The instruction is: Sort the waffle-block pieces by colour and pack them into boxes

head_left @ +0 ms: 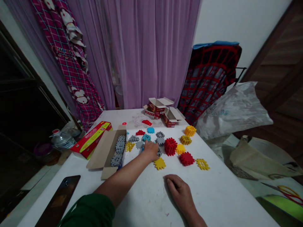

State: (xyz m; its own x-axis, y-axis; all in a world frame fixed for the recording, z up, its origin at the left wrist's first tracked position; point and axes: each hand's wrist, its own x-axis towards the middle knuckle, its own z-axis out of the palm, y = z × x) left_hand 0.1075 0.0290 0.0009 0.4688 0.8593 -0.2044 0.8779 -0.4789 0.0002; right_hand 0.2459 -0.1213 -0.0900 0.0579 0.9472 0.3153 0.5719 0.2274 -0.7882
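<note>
My left hand (151, 151) reaches in among plastic interlocking pieces, its fingers bent down and closed; whatever they grip is hidden beneath them. Close around it lie a blue piece (146, 137), a grey piece (139, 145), more grey pieces (160, 141) and a yellow piece (160, 163). My right hand (179, 190) rests on the table in a loose fist, with nothing visible in it. Beyond that hand are a red stack (170, 146), a red piece (187, 158) and a yellow piece with square holes (202, 164).
An opened cardboard box (101, 154) holds rows of grey pieces (120, 145) at left. Beside it are a red-and-yellow box (92, 138) and a phone (59, 200). Small red cartons (169, 118) stand at the back of the white table (222, 192). Yellow stacks (190, 130) sit near the right edge.
</note>
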